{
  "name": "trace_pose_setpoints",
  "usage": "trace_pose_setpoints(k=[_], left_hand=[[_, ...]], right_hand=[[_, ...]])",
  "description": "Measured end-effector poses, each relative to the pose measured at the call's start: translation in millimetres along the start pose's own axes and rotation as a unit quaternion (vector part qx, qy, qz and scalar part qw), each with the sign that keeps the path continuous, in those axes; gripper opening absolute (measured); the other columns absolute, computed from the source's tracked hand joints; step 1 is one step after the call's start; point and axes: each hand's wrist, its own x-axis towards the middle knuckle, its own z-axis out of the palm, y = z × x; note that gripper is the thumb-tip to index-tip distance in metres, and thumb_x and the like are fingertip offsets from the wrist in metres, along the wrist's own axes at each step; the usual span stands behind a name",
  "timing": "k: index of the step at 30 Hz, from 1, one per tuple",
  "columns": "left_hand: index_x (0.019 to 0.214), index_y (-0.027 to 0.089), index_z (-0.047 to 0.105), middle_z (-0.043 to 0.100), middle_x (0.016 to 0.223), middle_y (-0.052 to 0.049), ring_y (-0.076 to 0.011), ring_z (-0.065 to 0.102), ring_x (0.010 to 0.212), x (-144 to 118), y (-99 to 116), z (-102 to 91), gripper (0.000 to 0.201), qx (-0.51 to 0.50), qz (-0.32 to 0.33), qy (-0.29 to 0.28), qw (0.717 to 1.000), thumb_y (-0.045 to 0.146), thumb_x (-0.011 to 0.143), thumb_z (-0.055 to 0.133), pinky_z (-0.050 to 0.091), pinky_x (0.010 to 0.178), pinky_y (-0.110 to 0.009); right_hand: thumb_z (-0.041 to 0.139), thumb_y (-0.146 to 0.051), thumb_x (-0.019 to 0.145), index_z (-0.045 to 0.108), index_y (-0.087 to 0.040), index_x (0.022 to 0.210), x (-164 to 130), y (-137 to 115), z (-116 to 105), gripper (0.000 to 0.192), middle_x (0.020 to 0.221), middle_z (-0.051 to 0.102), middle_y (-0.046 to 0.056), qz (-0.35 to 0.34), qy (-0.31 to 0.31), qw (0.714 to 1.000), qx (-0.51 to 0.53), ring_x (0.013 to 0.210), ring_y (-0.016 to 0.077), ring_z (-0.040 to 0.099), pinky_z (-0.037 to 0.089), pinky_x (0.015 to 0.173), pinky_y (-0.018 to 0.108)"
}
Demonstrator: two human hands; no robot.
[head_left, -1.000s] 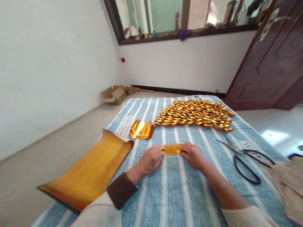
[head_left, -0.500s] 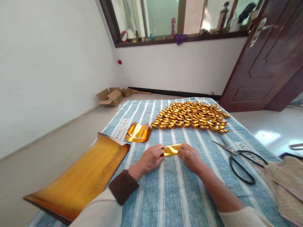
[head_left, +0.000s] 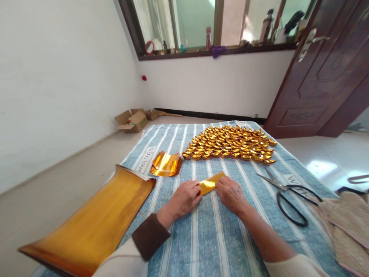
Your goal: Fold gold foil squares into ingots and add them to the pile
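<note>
A narrow folded strip of gold foil paper (head_left: 209, 184) lies between my hands, low over the striped cloth. My left hand (head_left: 187, 195) is closed on its left end, and my right hand (head_left: 231, 192) pinches its right part. The strip tilts up toward the right. Beyond it, to the left, sits a small stack of gold foil sheets (head_left: 166, 163) with curled edges. Many folded gold paper ingots (head_left: 230, 144) stand packed in rows at the far side of the cloth.
A large curling stack of gold sheets (head_left: 89, 219) lies at the left. Black-handled scissors (head_left: 284, 187) rest open at the right, near a beige fabric item (head_left: 343, 227). Cardboard boxes (head_left: 135, 120) stand on the floor behind, and a dark red door (head_left: 314, 84) is at the right.
The foil strip has turned, its right end now higher than before. Both hands keep hold of it, with only slight shifts. The whole view has moved a little.
</note>
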Motion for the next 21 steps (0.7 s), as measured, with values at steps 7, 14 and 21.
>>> trace_pose_setpoints(k=[7, 14, 21], left_hand=[[0.092, 0.014, 0.062, 0.065, 0.098, -0.009, -0.0248, 0.061, 0.091, -0.4, 22.5, 1.3, 0.010, 0.041, -0.050, -0.017, 0.998, 0.021, 0.087, 0.058, 0.049, 0.080, -0.038], [0.095, 0.015, 0.064, 0.065, 0.098, -0.009, -0.0238, 0.062, 0.090, -0.7, 36.2, -2.5, 0.014, 0.037, -0.086, -0.026, 0.995, 0.024, 0.091, 0.054, 0.049, 0.077, -0.037], [0.091, 0.015, 0.064, 0.067, 0.095, -0.008, -0.0257, 0.063, 0.092, -3.7, 43.1, -4.2, 0.014, 0.049, -0.093, -0.019, 0.994, 0.027, 0.089, 0.057, 0.048, 0.082, -0.042]], right_hand=[[0.072, -0.032, 0.081, 0.065, -0.020, 0.087, -2.4, -11.6, -6.0, 0.015, 0.088, 0.064, 0.004, -0.096, 0.001, 0.994, 0.051, 0.087, 0.0218, 0.055, 0.040, 0.073, 0.032], [0.069, -0.029, 0.084, 0.063, -0.019, 0.084, -3.0, -13.1, -1.2, 0.012, 0.085, 0.063, 0.004, -0.116, 0.006, 0.992, 0.043, 0.084, 0.0211, 0.054, 0.037, 0.071, 0.033], [0.056, -0.025, 0.092, 0.063, -0.019, 0.077, -1.9, -13.7, 0.6, 0.018, 0.078, 0.062, 0.004, -0.135, 0.014, 0.991, 0.010, 0.078, 0.0194, 0.053, 0.035, 0.068, 0.033]])
